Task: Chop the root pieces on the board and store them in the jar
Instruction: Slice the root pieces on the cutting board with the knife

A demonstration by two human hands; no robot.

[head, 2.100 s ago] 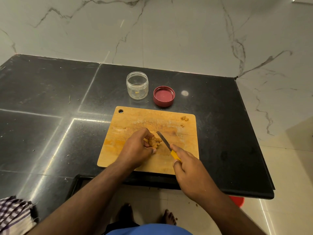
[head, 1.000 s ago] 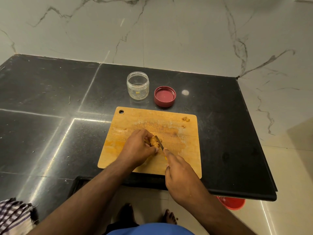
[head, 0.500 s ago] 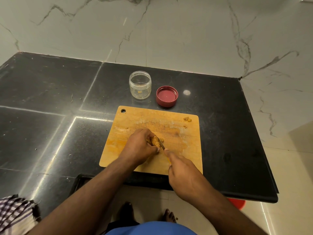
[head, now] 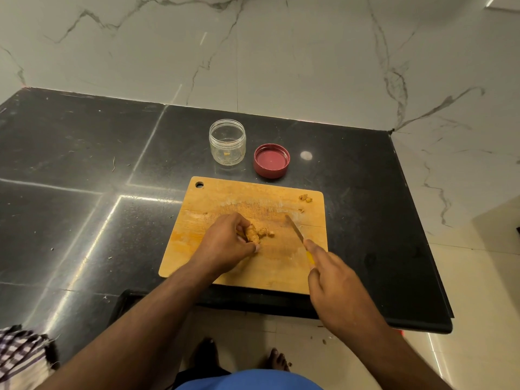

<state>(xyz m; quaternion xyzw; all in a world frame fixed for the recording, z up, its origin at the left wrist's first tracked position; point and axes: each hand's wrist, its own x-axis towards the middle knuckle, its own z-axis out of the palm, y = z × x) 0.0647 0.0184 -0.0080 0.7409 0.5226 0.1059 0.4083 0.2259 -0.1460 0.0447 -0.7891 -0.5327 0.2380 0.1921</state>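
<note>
Two hands work over the wooden chopping board, which lies on the black bench with its near edge close to the bench's front lip. Nearest, at about 4 o'clock from the board's middle, the right hand has its fingers curled round the yellow handle of a knife, forefinger stretched along the spine; the blade points toward 11 o'clock and stands apart from the root. At about 9 o'clock from the blade, the left hand is curled, its fingertips and thumb pinning a knobbly yellow-brown root piece against the board near its centre. A few small cut bits lie at the board's far right corner, toward 1 o'clock. Beyond the board at 12 o'clock stands the clear jar, upright and uncapped, with a yellow fleck or two at its bottom. Just beside it at 3 o'clock rests its red lid, inner side up.
</note>
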